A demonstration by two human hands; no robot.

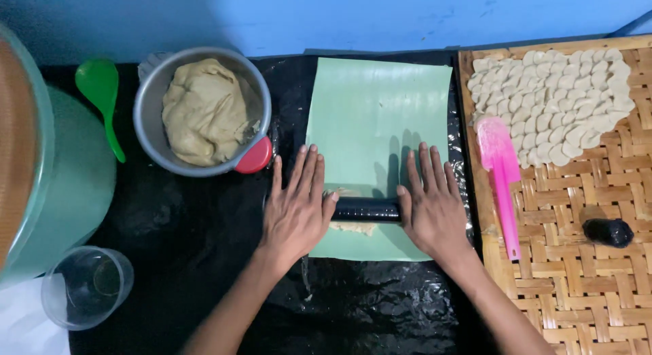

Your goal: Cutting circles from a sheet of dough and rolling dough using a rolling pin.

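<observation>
A black rolling pin (pixel 367 209) lies across a pale green sheet (pixel 377 117) spread on black plastic. Under the pin sits a small flattened piece of tan dough (pixel 352 226). My left hand (pixel 296 207) presses flat on the pin's left end, fingers stretched forward. My right hand (pixel 432 203) rests flat on the pin's right end the same way. Both palms bear down on the pin rather than wrap around it.
A metal bowl (pixel 151 117) holding a large lump of dough (pixel 204 112) stands at the left, a red lid (pixel 255 156) against it. A green spoon (pixel 102 97) and clear cup (pixel 87 286) lie further left. At the right, a woven tray (pixel 584 260) holds dough pieces (pixel 553 103), a pink scraper (pixel 501 171) and a black object (pixel 608 232).
</observation>
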